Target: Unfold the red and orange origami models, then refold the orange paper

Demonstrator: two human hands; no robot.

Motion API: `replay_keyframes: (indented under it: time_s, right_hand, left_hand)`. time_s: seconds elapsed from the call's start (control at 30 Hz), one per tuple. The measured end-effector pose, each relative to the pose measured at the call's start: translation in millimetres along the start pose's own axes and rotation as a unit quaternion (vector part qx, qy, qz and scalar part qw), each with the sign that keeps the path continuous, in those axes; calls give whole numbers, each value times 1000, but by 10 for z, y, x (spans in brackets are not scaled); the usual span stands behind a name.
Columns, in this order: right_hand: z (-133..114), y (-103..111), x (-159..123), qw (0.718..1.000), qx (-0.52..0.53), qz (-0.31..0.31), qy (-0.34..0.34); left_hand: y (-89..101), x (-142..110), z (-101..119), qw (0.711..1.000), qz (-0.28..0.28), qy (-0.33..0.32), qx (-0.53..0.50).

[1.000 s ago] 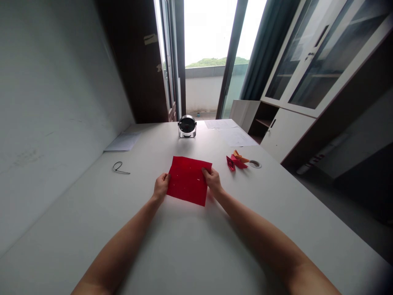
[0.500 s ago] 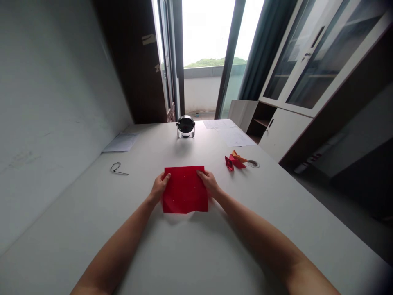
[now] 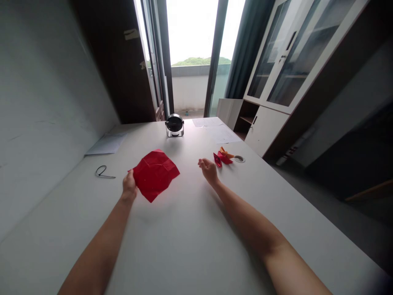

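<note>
My left hand point(image 3: 129, 185) pinches the left corner of a creased red paper square point(image 3: 155, 173), which hangs tilted like a diamond just above the white table point(image 3: 190, 237). My right hand point(image 3: 208, 169) hovers to the right of the paper, apart from it, with fingers loosely curled and nothing in them. A few small folded red and orange paper pieces point(image 3: 223, 157) lie just beyond my right hand.
A small round desk fan point(image 3: 174, 125) stands at the table's far middle. White sheets lie at the far left point(image 3: 106, 143) and far right point(image 3: 216, 130). A black cable loop point(image 3: 103, 172) lies on the left. A cable grommet point(image 3: 239, 158) sits by the folded pieces. Cabinets stand to the right.
My right hand let go of the red paper and moved right. My left hand swung the paper leftward and turned it to a diamond. The camera view shifted right.
</note>
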State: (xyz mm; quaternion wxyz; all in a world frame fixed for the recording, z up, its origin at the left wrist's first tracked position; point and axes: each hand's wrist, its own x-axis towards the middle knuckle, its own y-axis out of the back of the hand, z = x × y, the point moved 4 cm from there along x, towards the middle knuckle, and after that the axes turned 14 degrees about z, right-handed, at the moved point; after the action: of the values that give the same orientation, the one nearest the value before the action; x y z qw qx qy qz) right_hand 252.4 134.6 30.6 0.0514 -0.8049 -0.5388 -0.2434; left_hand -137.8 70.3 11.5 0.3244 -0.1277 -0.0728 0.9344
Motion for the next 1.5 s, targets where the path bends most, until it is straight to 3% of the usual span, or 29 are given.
replay_keyframes:
  time_s: [0.07, 0.13, 0.2, 0.27, 0.37, 0.53, 0.67, 0.8, 0.9, 1.0, 1.17, 1.33, 1.5]
  right_hand:
    - [85, 293, 222, 982, -132, 102, 92]
    - [214, 536, 376, 951, -240, 163, 104]
    - [358, 680, 451, 926, -325, 179, 75]
    - [476, 708, 462, 912, -375, 156, 54]
    - [572, 642, 429, 904, -406, 124, 48]
    - [614, 556, 398, 919, -381, 98, 30]
    - [569, 445, 352, 944, -321, 62, 31]
    - [410, 161, 189, 965, -260, -13, 18]
    - [162, -110, -54, 975, -206, -77, 41]
    - [-131, -320, -354, 970, -183, -128, 97]
    - [-447, -438, -675, 952, -165, -171, 195]
    - [-483, -483, -750, 948, -108, -202, 220]
    - [-489, -512, -805, 942, -92, -237, 220]
  left_hand:
    - [236, 261, 103, 987, 103, -69, 104]
    - [457, 431, 230, 943, 186, -150, 231]
    - [610, 464, 378, 876, 262, -254, 315]
    - [626, 373, 488, 812, 281, -357, 368]
    - [433, 149, 482, 768, 198, -433, 428]
    - [55, -71, 109, 719, -31, -441, 536]
    - [79, 88, -125, 702, -131, -385, 584]
    - [82, 162, -46, 699, -210, -409, 548]
    - [-48, -82, 114, 721, -221, -463, 466]
    - [-244, -530, 188, 761, -243, -480, 362]
    - [-455, -1136, 144, 761, -291, -502, 290]
    - [-451, -1228, 110, 738, -323, -521, 282]
    - [-442, -1176, 82, 740, -313, -514, 301]
